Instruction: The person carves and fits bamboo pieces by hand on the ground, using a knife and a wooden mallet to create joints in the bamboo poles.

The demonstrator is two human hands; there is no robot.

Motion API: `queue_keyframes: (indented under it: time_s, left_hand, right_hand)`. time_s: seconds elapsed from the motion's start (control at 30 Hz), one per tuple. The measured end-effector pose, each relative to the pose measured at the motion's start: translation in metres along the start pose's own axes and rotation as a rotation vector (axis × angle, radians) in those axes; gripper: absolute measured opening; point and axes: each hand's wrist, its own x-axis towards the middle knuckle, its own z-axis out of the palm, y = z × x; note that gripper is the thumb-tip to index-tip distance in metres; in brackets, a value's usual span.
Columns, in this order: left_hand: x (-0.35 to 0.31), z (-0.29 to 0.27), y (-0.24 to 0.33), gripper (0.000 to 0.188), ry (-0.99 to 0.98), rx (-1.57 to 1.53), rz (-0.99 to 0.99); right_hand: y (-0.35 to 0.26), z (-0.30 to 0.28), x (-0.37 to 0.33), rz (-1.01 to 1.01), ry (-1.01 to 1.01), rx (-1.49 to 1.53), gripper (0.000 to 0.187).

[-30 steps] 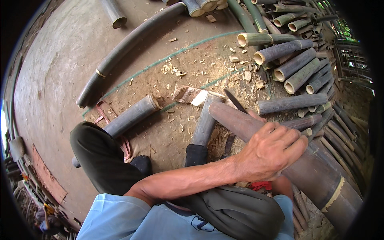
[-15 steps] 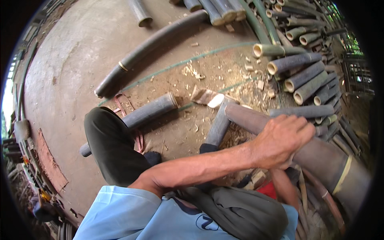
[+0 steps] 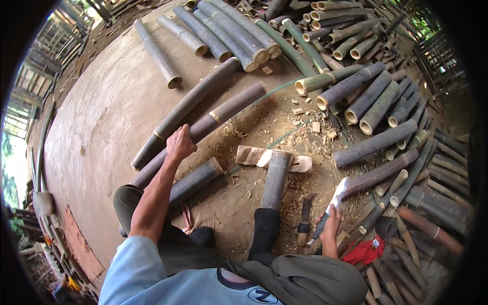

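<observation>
My left hand [image 3: 181, 143] is closed round a long dark bamboo pole [image 3: 231, 108] with a pale joint ring. The pole slants across the left front of me, beside another long bamboo pole [image 3: 195, 104]. At the right, my right hand [image 3: 331, 223] grips a knife [image 3: 337, 197], its bright blade pointing up and away and its handle dark. Between the hands, a short bamboo piece [image 3: 277, 178] reaches from my dark-socked foot to a flat wooden piece [image 3: 248, 154]. A second knife [image 3: 306, 209] lies on the ground left of my right hand.
Cut bamboo tubes [image 3: 373, 99] are piled along the right. Several more bamboo lengths [image 3: 223, 30] lie at the far side. A shorter bamboo tube [image 3: 198, 178] rests by my left knee. Shavings [image 3: 300, 129] litter the ground, and a red cloth [image 3: 363, 249] lies at lower right.
The long bamboo pole has moved from my right side to the left, with my left hand on it. My right hand, mostly hidden before, now shows with the knife. The view has shifted.
</observation>
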Motion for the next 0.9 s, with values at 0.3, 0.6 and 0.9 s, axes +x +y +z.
queue_keyframes:
  time_s: [0.3,0.6,0.9]
  left_hand:
    - [-0.077,-0.019,0.180,0.090,-0.366,-0.621,0.494]
    - [-0.075,0.023,0.155,0.029,-0.242,-0.646,0.434]
    - [-0.006,-0.037,0.125,0.041,-0.351,-0.422,0.627]
  right_hand:
    - [-0.028,0.104,-0.018,-0.181,-0.223,0.354,0.034]
    - [-0.014,0.004,-0.036,-0.533,0.184,-1.027,0.083]
    - [0.146,-0.212,-0.081,0.249,0.509,-1.163,0.093]
